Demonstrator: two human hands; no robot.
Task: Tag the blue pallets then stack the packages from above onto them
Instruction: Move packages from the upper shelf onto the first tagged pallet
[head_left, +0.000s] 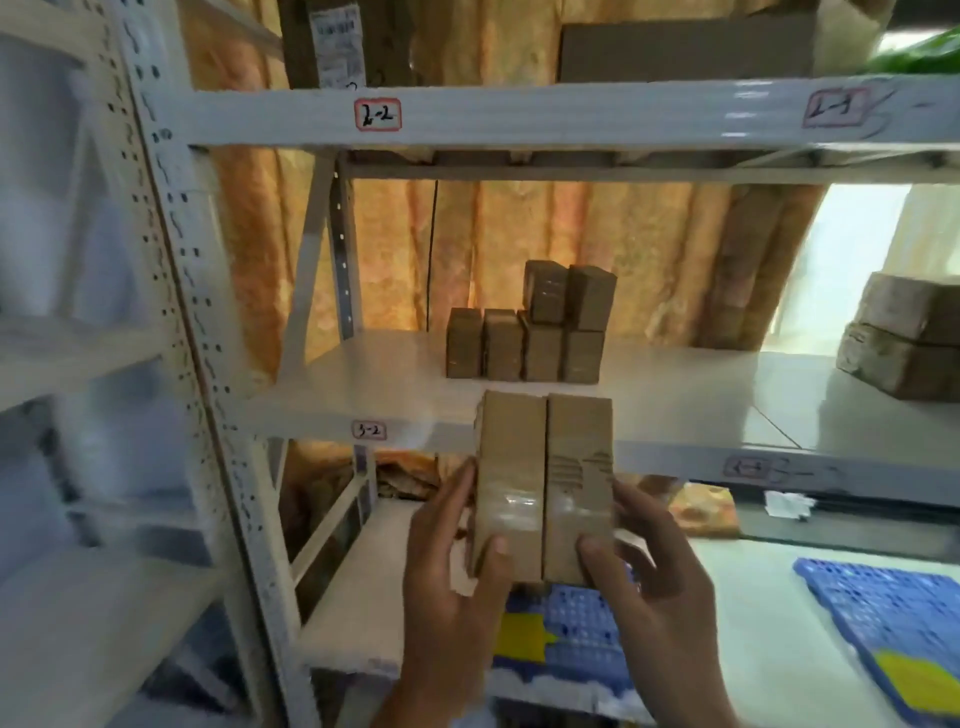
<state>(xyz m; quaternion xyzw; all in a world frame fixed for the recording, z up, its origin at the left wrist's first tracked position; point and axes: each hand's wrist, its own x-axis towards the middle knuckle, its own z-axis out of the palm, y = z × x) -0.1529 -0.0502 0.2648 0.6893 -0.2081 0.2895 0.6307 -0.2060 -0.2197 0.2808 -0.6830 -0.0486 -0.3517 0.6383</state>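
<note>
Cardboard fills the middle: the left hand (447, 561) and right hand (660, 571) clasp two taped cartons (543, 488) pressed side by side, held upright between them in front of the shelf edge labelled 3-2 (369, 430). Behind, six small boxes (535, 327) stand stacked on that shelf. Below the cartons lies a blue pallet (576, 629) with a yellow tag (519, 636); rightward, a second blue pallet (883, 613), also yellow-tagged.

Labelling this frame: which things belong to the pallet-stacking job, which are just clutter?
Job:
- two cardboard packages, held between left hand and right hand
- small packages on shelf 3-2
- blue pallets with yellow tags

Clutter:
- larger boxes, right
- top-shelf carton
- orange curtain
</note>
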